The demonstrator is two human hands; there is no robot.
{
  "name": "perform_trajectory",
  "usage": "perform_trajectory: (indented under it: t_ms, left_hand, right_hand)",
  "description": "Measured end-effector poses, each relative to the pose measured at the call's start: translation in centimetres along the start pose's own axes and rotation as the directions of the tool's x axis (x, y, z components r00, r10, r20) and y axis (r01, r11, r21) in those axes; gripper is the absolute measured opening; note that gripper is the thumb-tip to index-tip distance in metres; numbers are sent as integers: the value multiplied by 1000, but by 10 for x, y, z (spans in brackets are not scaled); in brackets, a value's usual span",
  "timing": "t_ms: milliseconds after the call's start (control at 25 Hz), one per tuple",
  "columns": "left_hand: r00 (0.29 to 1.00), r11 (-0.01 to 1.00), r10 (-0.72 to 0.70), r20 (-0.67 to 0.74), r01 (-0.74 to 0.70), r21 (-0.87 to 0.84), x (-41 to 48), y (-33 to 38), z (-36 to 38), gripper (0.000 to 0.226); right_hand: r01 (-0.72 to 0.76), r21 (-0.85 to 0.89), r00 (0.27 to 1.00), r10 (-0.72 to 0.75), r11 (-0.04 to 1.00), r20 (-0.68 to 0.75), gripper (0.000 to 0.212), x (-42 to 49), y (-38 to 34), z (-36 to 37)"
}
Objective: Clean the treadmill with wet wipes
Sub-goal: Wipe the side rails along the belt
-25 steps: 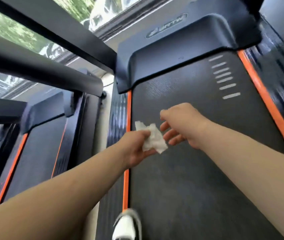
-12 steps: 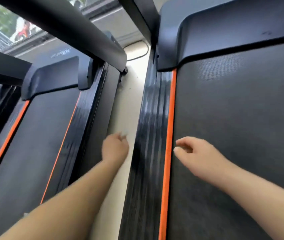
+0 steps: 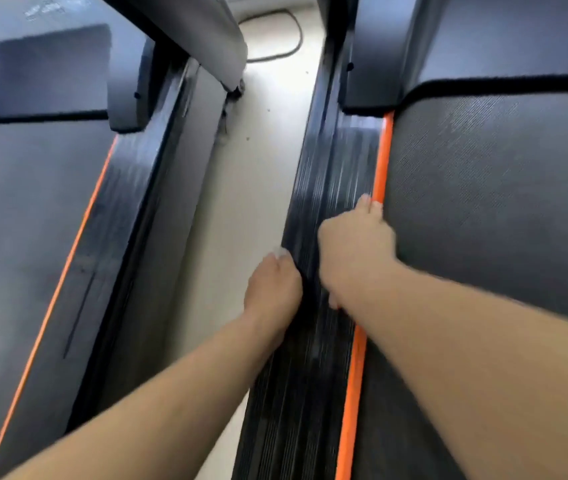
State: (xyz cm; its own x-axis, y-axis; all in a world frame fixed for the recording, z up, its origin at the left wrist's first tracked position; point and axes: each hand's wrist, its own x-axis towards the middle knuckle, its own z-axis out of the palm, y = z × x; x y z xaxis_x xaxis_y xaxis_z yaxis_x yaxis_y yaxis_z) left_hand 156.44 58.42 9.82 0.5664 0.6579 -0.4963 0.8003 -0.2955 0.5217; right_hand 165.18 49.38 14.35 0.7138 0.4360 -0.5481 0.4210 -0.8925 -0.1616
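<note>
- The treadmill's ribbed side rail (image 3: 313, 393) lies under both hands; its long axis runs from the near bottom edge away and slightly right toward the motor cover (image 3: 483, 39), with the orange strip (image 3: 381, 157) and the belt (image 3: 500, 209) on its right and the floor (image 3: 241, 188) on its left
- The left hand (image 3: 272, 284) is curled at the rail's left edge, and a white scrap at its fingertips looks like the wet wipe (image 3: 280, 251), pinched there with most of it hidden
- The right hand (image 3: 355, 247) lies just beside it, a little further up the rail, fingers reaching forward to touch the orange strip and holding nothing that shows
- Of the 2 hands only the left carries the wipe, so the stroke likely follows the rail lengthwise, with bare rail both ahead of it and behind it
</note>
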Motion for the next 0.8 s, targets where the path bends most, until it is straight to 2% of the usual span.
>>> perform_trajectory:
  t_ms: [80,160,240,360,440,560,640,800]
  left_hand:
    - [991,994,67,115,-57,-90,39,46,-1,43]
    - [979,987,92,181,-65,-146,87,94,-5,54]
    - [968,990,80,240,-50,-129,142,135,-1,69]
    - [943,979,128,306,-72,-190,192,157,6,61]
    - [909,970,152,388,-62,-235,202,157,9,60]
    - [892,966,135,432,-21,-258,189,151,4,93]
    - [887,959,168,430,-46,-281,167,131,3,85]
    - [889,983,72,451,12,-181,88,36,0,89]
  right_hand:
    - [-35,-39,999,35,999,-5,51,8,0,4]
    - [-13,-45,1000,14,999,25,61,10,-2,7]
    - [-17,-68,999,20,998,42,68,16,-1,7]
    - [-22,-68,998,25,997,49,72,19,0,8]
    - [-1,-90,999,4,996,35,73,18,4,7]
    - [0,-96,1000,1,995,12,79,17,6,10]
    - [-18,-99,1000,21,995,23,85,15,8,8]
    - [12,-110,998,-5,994,63,134,11,16,4]
